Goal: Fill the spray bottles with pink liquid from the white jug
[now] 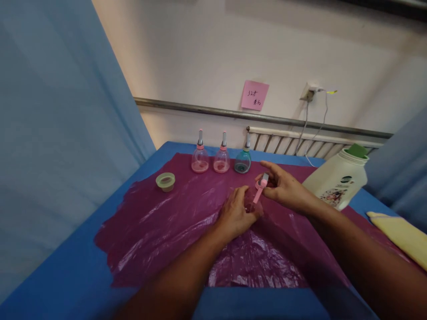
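Observation:
My left hand (235, 215) is wrapped round a small clear bottle (258, 209), mostly hidden by the fingers and close over the purple plastic sheet (160, 231). Just above and right of it, my right hand (283, 186) pinches a pink and grey bottle top (264, 181), from which a pink strip points down toward the bottle. Behind my hands stand two clear round bottles, the left one (200, 165) and the middle one (221, 165), each with pink liquid low inside and a pink and grey top. Beside them is a teal bottle (243, 162).
A small pale green tub (166, 181) sits at the left of the sheet. To the right, a large cream jug (336, 178) leans behind my right forearm, with a yellow cloth (400, 235) nearby. Blue curtains (60, 111) hang at the left; a wall rail (207, 110) runs behind.

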Available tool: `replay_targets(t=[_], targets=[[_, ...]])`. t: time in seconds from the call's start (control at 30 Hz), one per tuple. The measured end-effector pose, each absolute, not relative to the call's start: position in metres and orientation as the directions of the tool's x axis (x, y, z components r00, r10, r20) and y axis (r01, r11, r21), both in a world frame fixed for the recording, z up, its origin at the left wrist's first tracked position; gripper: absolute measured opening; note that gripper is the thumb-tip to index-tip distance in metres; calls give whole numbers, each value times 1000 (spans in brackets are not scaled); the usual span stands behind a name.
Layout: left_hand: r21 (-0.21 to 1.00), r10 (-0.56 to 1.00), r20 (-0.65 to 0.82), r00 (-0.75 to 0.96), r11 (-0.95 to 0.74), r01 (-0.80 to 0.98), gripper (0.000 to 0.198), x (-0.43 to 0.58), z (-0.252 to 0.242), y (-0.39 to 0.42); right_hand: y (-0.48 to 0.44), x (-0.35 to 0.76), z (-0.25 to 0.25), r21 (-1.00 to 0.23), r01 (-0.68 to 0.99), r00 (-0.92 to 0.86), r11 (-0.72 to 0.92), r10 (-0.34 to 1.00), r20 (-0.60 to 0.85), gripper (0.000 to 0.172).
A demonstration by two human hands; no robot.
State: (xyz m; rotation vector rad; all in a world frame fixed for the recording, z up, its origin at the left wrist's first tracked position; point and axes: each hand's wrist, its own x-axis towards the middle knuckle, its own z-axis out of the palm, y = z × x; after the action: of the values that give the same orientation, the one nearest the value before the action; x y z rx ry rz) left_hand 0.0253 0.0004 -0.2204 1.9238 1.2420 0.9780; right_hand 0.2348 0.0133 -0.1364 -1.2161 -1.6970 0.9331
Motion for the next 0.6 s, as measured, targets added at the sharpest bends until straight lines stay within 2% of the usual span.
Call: replay_targets(t=[0.07,0.13,0.23,0.33,0.5,0.6], targets=[[822,930,237,280,-346,453,71,25,-221,1,14,234,-139,-909,326,-159,260,963,218,116],[824,927,242,286,-352,444,66,24,-221,1,14,234,-143,-878,395,-73,271,962,264,121],[825,927,240,289,-352,442,62,23,-220,0,9,231,-152,-848,457,25,268,949,313,110],[831,931,229,283,-339,441,67,23,-217,-1,2,228,-160,-869,386,25,310,938,346,101],[834,932,216,291,-331,442,71,24,-217,-1,-5,226,-170,-939,170,-43,299,954,296,109],[839,930,219,295,-334,431,75,23,-219,0,-4,225,-176,-934,180,-7,309,950,313,109]])
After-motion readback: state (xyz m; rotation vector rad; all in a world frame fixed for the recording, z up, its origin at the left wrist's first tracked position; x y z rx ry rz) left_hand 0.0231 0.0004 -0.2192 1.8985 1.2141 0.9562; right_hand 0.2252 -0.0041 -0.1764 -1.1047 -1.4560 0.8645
